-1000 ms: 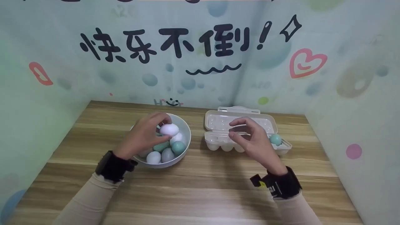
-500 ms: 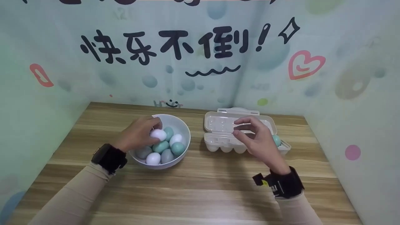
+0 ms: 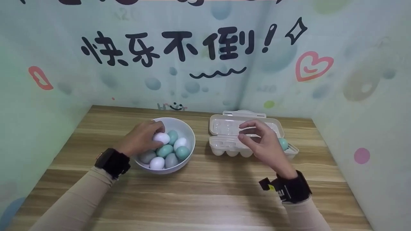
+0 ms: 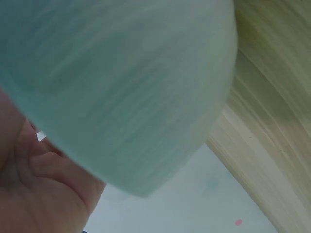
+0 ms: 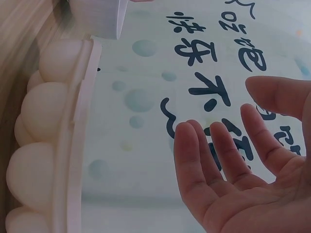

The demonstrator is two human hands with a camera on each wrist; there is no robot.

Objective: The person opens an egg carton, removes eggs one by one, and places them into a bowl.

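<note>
At the left of the head view, my left hand (image 3: 140, 136) reaches over the rim of a white bowl (image 3: 182, 127) and holds a white egg (image 3: 162, 138) between thumb and fingers. White, grey and teal eggs lie around it, such as a teal egg (image 3: 165, 150). In the left wrist view the bowl's outer wall (image 4: 146, 97) hides the eggs and most of the fingers. My right hand (image 3: 266, 146) hovers with relaxed, parted fingers over an open plastic egg carton (image 3: 224, 144), holding nothing. A teal egg (image 3: 283, 143) sits at the carton's right end, partly behind this hand.
The carton's lid (image 3: 221, 124) leans back toward a printed cloth wall (image 3: 205, 89) behind the wooden table (image 3: 192, 199). Bare tabletop separates bowl and carton. Similar cloth walls border the table left and right.
My left hand has moved left and lower into the bowl with the white egg, uncovering more eggs, then nearly stopped. My right hand has shifted slightly right.
</note>
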